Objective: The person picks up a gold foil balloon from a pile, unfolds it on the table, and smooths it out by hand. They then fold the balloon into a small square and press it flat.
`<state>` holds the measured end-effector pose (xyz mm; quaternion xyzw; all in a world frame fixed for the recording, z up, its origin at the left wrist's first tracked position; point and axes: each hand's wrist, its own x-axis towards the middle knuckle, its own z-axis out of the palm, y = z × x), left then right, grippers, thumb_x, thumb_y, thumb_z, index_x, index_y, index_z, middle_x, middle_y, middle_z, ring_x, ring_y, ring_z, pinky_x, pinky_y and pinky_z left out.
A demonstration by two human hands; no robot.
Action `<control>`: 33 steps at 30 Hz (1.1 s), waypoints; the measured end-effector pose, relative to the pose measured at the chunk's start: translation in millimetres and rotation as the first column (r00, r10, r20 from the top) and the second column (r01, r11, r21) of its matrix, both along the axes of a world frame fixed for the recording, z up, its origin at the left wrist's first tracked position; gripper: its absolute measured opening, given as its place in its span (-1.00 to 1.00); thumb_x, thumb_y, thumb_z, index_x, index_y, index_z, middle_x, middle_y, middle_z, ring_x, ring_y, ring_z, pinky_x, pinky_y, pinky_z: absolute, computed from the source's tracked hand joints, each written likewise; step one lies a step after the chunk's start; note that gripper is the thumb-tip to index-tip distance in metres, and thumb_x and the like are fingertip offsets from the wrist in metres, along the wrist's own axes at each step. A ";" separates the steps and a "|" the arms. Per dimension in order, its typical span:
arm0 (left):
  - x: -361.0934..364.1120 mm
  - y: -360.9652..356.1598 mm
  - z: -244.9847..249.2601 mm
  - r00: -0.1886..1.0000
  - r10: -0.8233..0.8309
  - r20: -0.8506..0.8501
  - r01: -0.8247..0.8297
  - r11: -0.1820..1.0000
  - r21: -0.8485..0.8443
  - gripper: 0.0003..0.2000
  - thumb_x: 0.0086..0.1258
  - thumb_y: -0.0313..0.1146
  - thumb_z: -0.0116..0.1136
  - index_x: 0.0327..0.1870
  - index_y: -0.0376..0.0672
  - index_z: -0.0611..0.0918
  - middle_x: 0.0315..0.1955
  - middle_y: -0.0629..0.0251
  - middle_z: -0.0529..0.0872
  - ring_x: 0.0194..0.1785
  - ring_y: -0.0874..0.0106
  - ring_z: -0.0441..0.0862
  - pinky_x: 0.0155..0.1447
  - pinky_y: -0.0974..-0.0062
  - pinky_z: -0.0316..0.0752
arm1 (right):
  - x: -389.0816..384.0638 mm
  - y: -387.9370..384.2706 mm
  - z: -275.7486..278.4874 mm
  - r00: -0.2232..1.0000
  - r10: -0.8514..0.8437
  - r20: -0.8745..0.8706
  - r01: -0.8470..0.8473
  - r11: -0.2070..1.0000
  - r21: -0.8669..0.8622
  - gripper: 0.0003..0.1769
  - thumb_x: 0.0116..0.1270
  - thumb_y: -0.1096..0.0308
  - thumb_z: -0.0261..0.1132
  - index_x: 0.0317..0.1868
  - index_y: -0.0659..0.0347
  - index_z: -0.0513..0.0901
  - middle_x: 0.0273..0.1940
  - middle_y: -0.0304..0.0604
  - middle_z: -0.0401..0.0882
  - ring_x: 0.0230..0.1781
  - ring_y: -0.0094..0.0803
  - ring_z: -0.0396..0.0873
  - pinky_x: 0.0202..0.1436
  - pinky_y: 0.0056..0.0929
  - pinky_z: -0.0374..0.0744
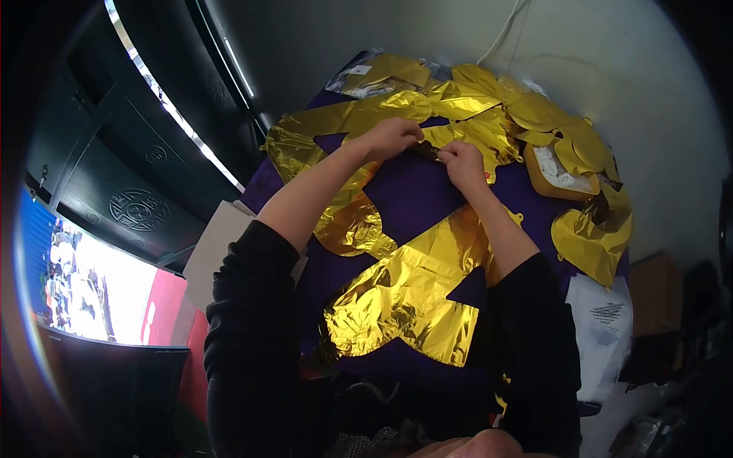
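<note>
Both hands are close together over the purple cloth [416, 195]. My left hand [391, 140] has its fingers pinched at one end of a small dark object [430, 149]. At the other end of it, the fingers of my right hand [463, 164] are closed. What the object is cannot be made out. Flat gold foil pieces lie around: a large one [405, 294] below the hands, with its upper right part beneath my right forearm, and another foil strip [343, 118] behind my left hand.
On the right of the cloth stands a yellow box [556, 179] with white items inside. More gold foil [592, 240] hangs near the right edge. A white printed bag [601, 328] lies at the lower right, and pale card sheets [217, 248] are at the left.
</note>
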<state>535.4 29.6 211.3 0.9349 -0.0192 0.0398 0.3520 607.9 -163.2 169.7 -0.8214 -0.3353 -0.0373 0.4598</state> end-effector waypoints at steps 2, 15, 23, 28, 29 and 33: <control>2.8 1.6 -4.6 1.000 0.022 0.009 -0.021 0.997 -0.073 -0.79 0.35 -0.47 0.14 -0.04 -0.24 0.69 -0.17 0.17 0.77 -0.05 0.36 0.71 0.10 0.44 0.54 | 0.8 0.3 0.0 0.999 -0.002 -0.044 0.002 1.000 0.004 -0.86 0.15 0.42 0.43 -0.36 0.35 0.71 -0.44 -0.08 0.69 -0.41 -0.37 0.63 -0.25 -0.40 0.55; 6.7 -16.8 0.2 0.977 0.211 0.026 -0.211 0.977 0.006 -0.83 0.23 -0.39 0.32 -0.24 -0.28 0.77 -0.40 0.21 0.79 -0.28 0.45 0.73 -0.14 0.47 0.58 | -1.7 1.9 9.9 0.974 -0.038 -0.224 0.036 0.999 -0.017 -0.79 0.18 0.34 0.47 -0.41 0.32 0.68 -0.54 -0.24 0.61 -0.50 -0.52 0.51 -0.36 -0.44 0.46; 6.3 -20.3 0.2 0.969 0.241 0.055 -0.244 0.968 0.065 -0.79 0.24 -0.30 0.32 -0.23 -0.24 0.77 -0.38 0.12 0.78 -0.29 0.33 0.74 -0.14 0.38 0.58 | -1.7 3.9 7.2 0.981 -0.057 -0.187 0.064 0.997 0.032 -0.80 0.26 0.33 0.39 -0.41 0.32 0.66 -0.53 -0.22 0.58 -0.48 -0.50 0.50 -0.35 -0.43 0.45; 6.6 -22.8 1.6 0.963 0.258 0.073 -0.265 0.958 0.109 -0.78 0.23 -0.27 0.32 -0.23 -0.23 0.77 -0.37 0.10 0.78 -0.27 0.27 0.75 -0.12 0.34 0.59 | -2.2 6.8 -4.1 0.991 -0.088 -0.097 0.102 0.983 0.150 -0.92 0.28 0.48 0.25 -0.33 0.32 0.63 -0.45 -0.17 0.59 -0.44 -0.45 0.52 -0.29 -0.41 0.48; 6.7 -23.4 1.7 0.963 0.257 0.079 -0.265 0.956 0.128 -0.77 0.23 -0.26 0.31 -0.23 -0.22 0.77 -0.37 0.09 0.78 -0.26 0.25 0.75 -0.11 0.33 0.59 | -1.7 6.8 -4.7 0.991 -0.091 -0.094 0.102 0.987 0.122 -0.93 0.28 0.51 0.21 -0.31 0.32 0.62 -0.43 -0.17 0.60 -0.43 -0.43 0.53 -0.27 -0.41 0.49; 8.2 -24.1 0.0 0.961 0.258 0.100 -0.272 0.948 0.164 -0.77 0.23 -0.23 0.30 -0.25 -0.20 0.78 -0.37 0.09 0.78 -0.26 0.22 0.75 -0.11 0.31 0.59 | 4.9 1.8 -7.3 0.998 0.038 -0.046 -0.035 0.997 0.066 -0.87 0.27 0.54 0.15 -0.29 0.33 0.65 -0.43 -0.15 0.59 -0.38 -0.40 0.56 -0.20 -0.41 0.51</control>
